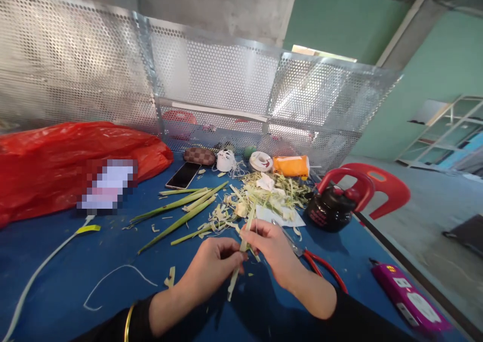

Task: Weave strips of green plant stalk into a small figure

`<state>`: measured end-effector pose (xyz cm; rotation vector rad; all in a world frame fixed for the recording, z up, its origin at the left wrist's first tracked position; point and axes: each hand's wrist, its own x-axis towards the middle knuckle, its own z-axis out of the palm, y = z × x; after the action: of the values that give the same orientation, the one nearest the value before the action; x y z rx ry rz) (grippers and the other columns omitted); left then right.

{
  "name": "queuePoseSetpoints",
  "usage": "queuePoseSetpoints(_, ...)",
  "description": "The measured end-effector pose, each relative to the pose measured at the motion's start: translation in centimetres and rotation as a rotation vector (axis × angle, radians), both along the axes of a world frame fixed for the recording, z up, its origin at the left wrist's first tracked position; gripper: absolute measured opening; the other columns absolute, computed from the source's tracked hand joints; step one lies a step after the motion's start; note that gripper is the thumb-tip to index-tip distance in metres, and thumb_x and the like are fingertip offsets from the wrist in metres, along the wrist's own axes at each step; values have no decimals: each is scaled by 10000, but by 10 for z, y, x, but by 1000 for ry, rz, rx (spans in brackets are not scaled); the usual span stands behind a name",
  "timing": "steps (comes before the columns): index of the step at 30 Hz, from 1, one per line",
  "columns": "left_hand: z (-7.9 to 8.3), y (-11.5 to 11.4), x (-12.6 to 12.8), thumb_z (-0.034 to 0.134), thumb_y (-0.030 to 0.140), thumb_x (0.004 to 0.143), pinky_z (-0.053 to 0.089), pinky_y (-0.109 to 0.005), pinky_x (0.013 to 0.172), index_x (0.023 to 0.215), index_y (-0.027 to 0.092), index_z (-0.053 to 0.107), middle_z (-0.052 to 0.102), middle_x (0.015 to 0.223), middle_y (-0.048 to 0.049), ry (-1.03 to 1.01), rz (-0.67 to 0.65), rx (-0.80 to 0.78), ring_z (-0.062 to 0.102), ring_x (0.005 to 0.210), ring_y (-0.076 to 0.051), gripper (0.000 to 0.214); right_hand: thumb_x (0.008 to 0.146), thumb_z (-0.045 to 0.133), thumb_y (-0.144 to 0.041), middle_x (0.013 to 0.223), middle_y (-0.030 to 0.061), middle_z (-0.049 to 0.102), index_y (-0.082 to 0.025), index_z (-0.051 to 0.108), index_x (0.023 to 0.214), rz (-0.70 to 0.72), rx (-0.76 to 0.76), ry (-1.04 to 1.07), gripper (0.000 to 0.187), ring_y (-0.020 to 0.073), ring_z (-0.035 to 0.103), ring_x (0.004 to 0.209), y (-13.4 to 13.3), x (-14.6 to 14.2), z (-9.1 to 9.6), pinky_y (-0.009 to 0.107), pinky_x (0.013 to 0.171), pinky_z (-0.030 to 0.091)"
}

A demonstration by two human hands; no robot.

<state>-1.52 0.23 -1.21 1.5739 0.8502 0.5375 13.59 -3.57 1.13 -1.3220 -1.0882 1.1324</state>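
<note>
Both hands meet over the blue table near its front edge. My left hand is closed in a pinch on a pale green leaf strip that runs upright between the hands. My right hand pinches the same strip higher up, fingers curled round it. Behind the hands lies a heap of pale leaf shavings on a white sheet. Several long green stalks lie to the left of the heap.
Red-handled scissors lie right of my right hand. A black pot with a red handle, a purple box, a phone, an orange packet, a tape roll and a big red plastic bag stand around. A perforated metal screen backs the table.
</note>
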Motion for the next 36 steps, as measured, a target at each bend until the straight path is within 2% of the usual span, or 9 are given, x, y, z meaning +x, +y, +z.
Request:
queuePoseSetpoints(4,7,-1,0,577,299,767,356,-206,510,602,169,559,617,541,19,48,-12,-18,482,482,-90,211,725,677,-330,524,-54,478,-164,617,638,44,-40,-30,196,86,404,499,-1,5,-1,236,502,300)
queuePoseSetpoints(9,14,-1,-1,576,354,777,334,-208,496,624,166,592,618,546,13,119,-16,5,450,476,-86,243,694,714,-359,494,-30,526,-169,580,551,-145,52,112,272,94,450,478,9,24,2,252,522,375)
queuePoseSetpoints(15,14,7,-3,572,473,781,314,-211,460,638,161,616,579,539,11,147,85,-33,407,446,-82,346,652,753,-386,646,-6,614,-178,664,788,-443,197,37,264,125,530,577,16,94,15,264,571,410)
queuePoseSetpoints(18,14,13,-4,578,522,779,274,-208,437,624,158,630,521,503,25,150,182,19,358,425,-71,400,685,730,-373,679,5,640,-184,679,814,-502,184,-239,234,159,569,631,9,131,13,293,633,434)
queuePoseSetpoints(21,12,20,-6,569,561,780,309,-217,444,762,144,695,557,532,11,140,254,19,386,424,-79,436,762,657,-349,710,17,661,-204,675,787,-443,152,-609,149,195,603,672,0,153,2,326,683,445)
queuePoseSetpoints(23,12,25,-7,582,555,769,389,-233,490,965,143,704,656,692,-27,121,305,15,490,494,-105,472,810,593,-318,779,28,679,-218,666,785,-369,175,-877,126,212,624,727,-3,157,-6,335,713,452)
queuePoseSetpoints(27,12,30,-8,639,503,714,505,-297,666,1313,178,519,669,1063,-82,140,466,99,634,756,-181,692,868,513,-258,919,52,678,-214,664,878,-221,222,-1150,158,217,639,829,-1,150,-12,326,751,467)
queuePoseSetpoints(30,9,28,-7,627,497,716,514,-324,701,1353,164,454,675,867,-49,159,475,94,635,750,-193,740,899,485,-238,990,64,670,-200,664,951,-140,232,-1249,191,212,644,862,4,142,-9,326,777,476)
queuePoseSetpoints(36,1,19,-5,588,463,758,459,-280,604,1300,175,489,614,699,13,162,319,42,576,625,-156,622,902,447,-143,1071,84,665,-172,665,1058,5,351,-1470,270,229,589,995,36,127,-2,349,853,465)
